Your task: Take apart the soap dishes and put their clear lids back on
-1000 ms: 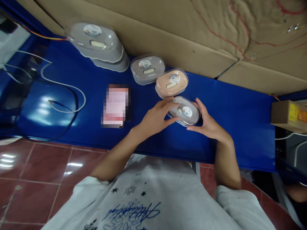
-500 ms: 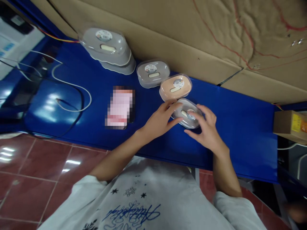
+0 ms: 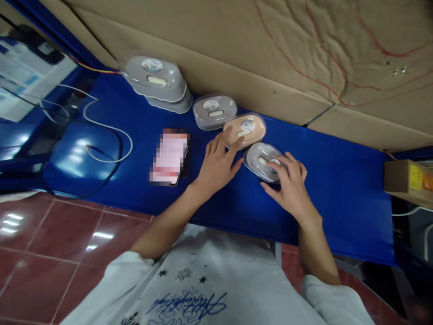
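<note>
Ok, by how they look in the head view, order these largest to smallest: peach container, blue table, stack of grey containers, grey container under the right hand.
1. Blue table
2. Stack of grey containers
3. Unranked: peach container and grey container under the right hand look alike, each partly covered.

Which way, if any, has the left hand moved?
Yes: the left hand has shifted left, from the front grey box to over the stationary peach box.
</note>
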A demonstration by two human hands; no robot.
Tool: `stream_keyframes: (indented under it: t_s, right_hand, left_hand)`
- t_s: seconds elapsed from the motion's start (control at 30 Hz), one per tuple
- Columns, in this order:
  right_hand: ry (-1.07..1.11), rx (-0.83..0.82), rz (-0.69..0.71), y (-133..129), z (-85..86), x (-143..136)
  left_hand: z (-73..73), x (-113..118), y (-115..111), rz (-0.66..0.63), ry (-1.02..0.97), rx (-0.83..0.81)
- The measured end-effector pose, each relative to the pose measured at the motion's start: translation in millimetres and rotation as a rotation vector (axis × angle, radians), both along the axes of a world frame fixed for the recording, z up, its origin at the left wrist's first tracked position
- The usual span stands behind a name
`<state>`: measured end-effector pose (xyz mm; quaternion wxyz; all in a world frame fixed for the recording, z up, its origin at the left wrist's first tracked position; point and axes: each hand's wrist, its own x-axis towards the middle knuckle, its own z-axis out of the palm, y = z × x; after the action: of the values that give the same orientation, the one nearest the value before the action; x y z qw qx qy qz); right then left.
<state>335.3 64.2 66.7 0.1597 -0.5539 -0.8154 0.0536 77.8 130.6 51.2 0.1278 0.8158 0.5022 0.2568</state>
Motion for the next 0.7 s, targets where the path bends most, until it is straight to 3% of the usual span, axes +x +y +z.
stream_keyframes:
  t_s: [0.13,0.3,0.5,0.7]
  right_hand:
    - [0.038,-0.041,-0.011,1,-3.8,-4]
    - [0.087,-0.057,0.048,4,0.9,7]
    - [0.122,-0.166,0.207,-3,14.5,4]
    - [0.100,-0.136,0.214,-6,13.5,-8]
  left_hand:
    - [-2.6,4,-9,-0.052,-0.173,-0.036]
    - [-12.0,3,-24,-0.208,-0.369,-0.289]
    - [-11.7,-9,-50,-0.141,-0.331,-0.351]
    - [-17.9,-11,-44,-0.218,-0.329,-0.433]
